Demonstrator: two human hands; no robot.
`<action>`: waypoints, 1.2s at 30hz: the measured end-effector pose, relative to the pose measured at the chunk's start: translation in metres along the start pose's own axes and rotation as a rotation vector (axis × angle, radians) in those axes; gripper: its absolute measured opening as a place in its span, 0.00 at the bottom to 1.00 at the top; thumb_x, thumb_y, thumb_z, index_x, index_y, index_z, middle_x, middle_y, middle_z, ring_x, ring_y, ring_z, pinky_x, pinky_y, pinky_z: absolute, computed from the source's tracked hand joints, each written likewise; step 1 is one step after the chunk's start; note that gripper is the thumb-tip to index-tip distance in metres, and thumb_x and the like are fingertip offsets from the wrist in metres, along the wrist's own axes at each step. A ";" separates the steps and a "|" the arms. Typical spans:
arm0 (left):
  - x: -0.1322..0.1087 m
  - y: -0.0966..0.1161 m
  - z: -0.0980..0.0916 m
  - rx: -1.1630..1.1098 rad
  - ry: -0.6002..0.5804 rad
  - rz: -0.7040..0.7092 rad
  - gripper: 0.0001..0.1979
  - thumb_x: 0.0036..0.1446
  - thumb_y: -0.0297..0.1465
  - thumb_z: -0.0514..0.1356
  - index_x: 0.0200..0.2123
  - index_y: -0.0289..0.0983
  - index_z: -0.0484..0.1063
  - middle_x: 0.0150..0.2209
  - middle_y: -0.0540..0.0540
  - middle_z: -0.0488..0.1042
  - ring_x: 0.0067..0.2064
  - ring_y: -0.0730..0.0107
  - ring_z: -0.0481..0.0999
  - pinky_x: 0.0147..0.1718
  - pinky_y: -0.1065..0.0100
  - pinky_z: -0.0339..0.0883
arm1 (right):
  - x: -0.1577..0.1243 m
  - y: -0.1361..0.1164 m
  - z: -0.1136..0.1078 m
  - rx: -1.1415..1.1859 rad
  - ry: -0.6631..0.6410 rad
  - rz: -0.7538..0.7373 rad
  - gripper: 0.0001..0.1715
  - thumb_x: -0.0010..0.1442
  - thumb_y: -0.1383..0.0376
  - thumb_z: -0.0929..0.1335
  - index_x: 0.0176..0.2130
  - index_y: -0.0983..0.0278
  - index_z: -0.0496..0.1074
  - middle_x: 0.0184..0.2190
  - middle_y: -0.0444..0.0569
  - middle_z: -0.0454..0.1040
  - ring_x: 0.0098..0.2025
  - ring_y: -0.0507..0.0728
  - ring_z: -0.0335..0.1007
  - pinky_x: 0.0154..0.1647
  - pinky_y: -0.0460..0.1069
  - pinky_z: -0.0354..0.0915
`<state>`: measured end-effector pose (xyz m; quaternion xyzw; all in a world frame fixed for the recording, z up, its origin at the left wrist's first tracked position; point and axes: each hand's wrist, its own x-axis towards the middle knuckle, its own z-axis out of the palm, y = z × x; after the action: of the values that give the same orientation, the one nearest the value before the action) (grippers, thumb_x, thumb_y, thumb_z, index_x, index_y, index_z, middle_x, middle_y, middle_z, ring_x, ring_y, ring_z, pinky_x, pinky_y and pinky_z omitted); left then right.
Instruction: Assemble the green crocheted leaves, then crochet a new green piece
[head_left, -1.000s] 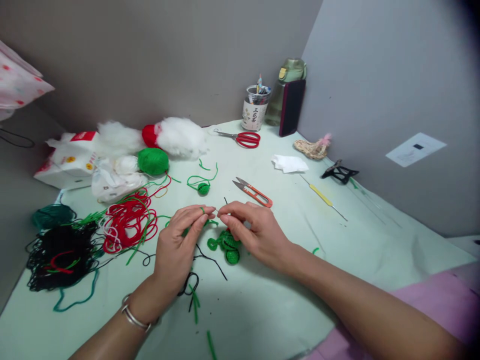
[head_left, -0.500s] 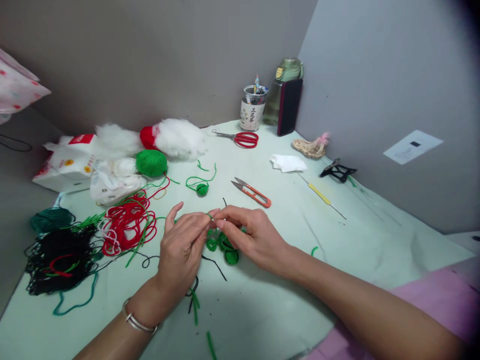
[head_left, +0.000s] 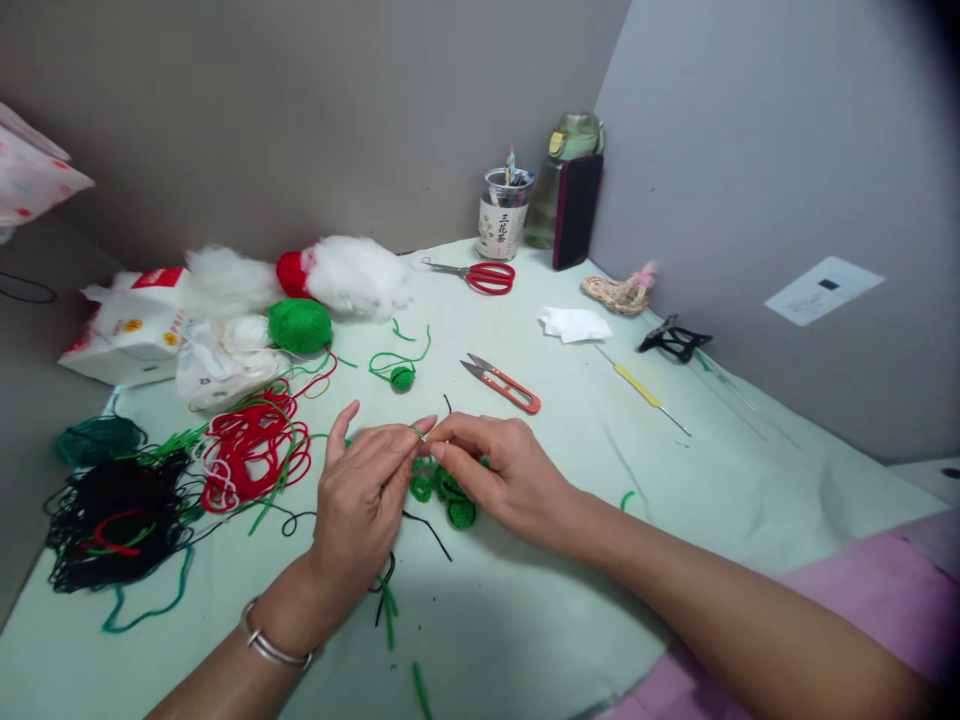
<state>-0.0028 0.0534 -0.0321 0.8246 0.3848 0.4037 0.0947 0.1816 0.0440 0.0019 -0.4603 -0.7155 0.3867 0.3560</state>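
Note:
My left hand [head_left: 360, 495] and my right hand [head_left: 499, 475] meet fingertip to fingertip above the pale green cloth [head_left: 540, 600]. Both pinch a short end of green yarn [head_left: 417, 432] between thumb and forefinger; a thin needle may be there too, too small to tell. My left little finger sticks up. Just under the hands lies a small green crocheted piece [head_left: 450, 495] made of round balls. A black thread [head_left: 427, 530] trails from beneath my left hand.
Orange thread snips [head_left: 501, 383] lie just beyond the hands, red scissors [head_left: 480, 275] further back. A tangle of red yarn [head_left: 255, 450], black yarn [head_left: 112, 510], a green ball [head_left: 300, 325] and white stuffing [head_left: 352, 272] crowd the left. A yellow crochet hook [head_left: 645, 390] lies right.
The hands came together from slightly apart and dropped a little toward the green crocheted piece. My left little finger lifted away. Since half a second ago almost nothing moved.

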 end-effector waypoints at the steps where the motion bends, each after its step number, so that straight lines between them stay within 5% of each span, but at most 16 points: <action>1: 0.000 0.000 0.000 0.001 0.000 0.004 0.10 0.68 0.22 0.56 0.45 0.38 0.76 0.39 0.46 0.83 0.40 0.67 0.81 0.66 0.44 0.53 | 0.000 0.000 0.000 -0.026 0.004 -0.007 0.11 0.68 0.67 0.63 0.37 0.63 0.75 0.24 0.40 0.70 0.26 0.49 0.62 0.31 0.46 0.56; 26: 0.000 0.000 0.002 0.079 -0.011 0.071 0.10 0.66 0.19 0.57 0.44 0.34 0.75 0.41 0.39 0.84 0.42 0.62 0.83 0.66 0.37 0.51 | 0.007 0.003 -0.004 -0.013 -0.057 0.113 0.13 0.67 0.69 0.63 0.31 0.64 0.72 0.20 0.38 0.60 0.24 0.49 0.54 0.30 0.46 0.52; 30: -0.001 -0.002 0.004 0.134 -0.060 0.053 0.11 0.66 0.20 0.56 0.47 0.35 0.74 0.45 0.38 0.84 0.51 0.57 0.81 0.67 0.36 0.49 | 0.011 0.008 -0.006 0.056 -0.078 0.142 0.13 0.66 0.69 0.64 0.30 0.65 0.72 0.21 0.38 0.60 0.24 0.48 0.52 0.28 0.46 0.50; 36: -0.004 -0.005 0.006 0.256 -0.154 0.034 0.15 0.68 0.21 0.53 0.53 0.35 0.74 0.63 0.32 0.71 0.70 0.43 0.61 0.65 0.32 0.48 | 0.016 0.016 -0.009 0.116 -0.143 0.214 0.12 0.64 0.70 0.63 0.28 0.65 0.69 0.21 0.39 0.60 0.24 0.48 0.52 0.27 0.47 0.47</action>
<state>-0.0026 0.0549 -0.0412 0.8649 0.4105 0.2886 0.0110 0.1906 0.0653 -0.0055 -0.4842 -0.6622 0.4948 0.2868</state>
